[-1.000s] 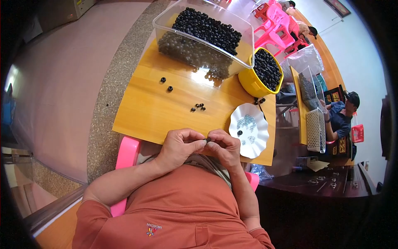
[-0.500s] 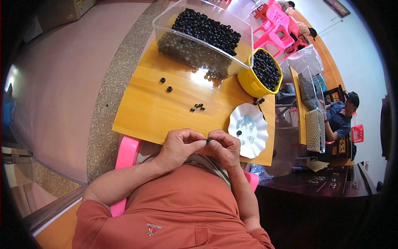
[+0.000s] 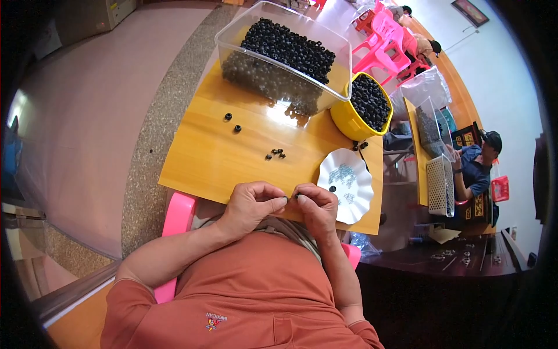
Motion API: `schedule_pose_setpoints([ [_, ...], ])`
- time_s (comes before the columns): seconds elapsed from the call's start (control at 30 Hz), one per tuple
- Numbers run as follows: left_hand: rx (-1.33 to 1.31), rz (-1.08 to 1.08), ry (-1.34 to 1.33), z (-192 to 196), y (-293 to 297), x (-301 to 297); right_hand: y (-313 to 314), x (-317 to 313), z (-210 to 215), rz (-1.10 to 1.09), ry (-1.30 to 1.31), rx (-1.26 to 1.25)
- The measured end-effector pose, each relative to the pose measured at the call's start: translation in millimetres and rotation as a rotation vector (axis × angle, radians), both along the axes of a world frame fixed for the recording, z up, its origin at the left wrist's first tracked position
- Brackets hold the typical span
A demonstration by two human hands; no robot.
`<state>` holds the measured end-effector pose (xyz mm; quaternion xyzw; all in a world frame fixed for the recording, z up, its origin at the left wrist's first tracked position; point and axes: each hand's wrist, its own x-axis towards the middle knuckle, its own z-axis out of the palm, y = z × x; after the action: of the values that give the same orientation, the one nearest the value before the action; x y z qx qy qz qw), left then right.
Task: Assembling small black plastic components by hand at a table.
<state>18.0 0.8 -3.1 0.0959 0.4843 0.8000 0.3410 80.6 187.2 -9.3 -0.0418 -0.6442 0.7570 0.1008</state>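
Observation:
My left hand [image 3: 254, 205] and my right hand [image 3: 318, 206] are held close together at the table's near edge, a small gap between their fingertips. Between the right thumb and forefinger is pinched a small black ring-shaped part [image 3: 297, 196]. The left thumb and forefinger are pressed together; a dark speck shows at their tips, too small to name. To the right of my hands lies a white scalloped dish [image 3: 364, 200], with tiny clear pieces [image 3: 343, 174] and one black part [image 3: 332, 189] in it. Several small black parts [image 3: 275, 154] lie loose beyond my hands.
On the wooden table [image 3: 197, 151] stand a large clear bin [image 3: 279, 93] and a yellow tub [image 3: 349, 121], both filled with black parts. Two black parts [image 3: 233, 123] lie farther left. At right, a person [image 3: 479, 166] sits by a white perforated basket [image 3: 440, 186].
My fingertips, which met around a small dark part, have drawn slightly apart. The black part now shows in my right fingers. The view has shifted slightly.

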Motion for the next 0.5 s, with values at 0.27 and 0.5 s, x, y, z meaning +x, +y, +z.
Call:
schedule_pose_setpoints([
  [0.27, 0.017, -0.002, -0.008, 0.1, 0.3, -0.5, -0.5, -0.8, 0.4, 0.001, 0.013, 0.029],
  [0.5, 0.021, 0.010, -0.006, -2.8, 0.7, -0.9, 1.4, -0.1, -1.4, 0.006, 0.033, 0.037],
])
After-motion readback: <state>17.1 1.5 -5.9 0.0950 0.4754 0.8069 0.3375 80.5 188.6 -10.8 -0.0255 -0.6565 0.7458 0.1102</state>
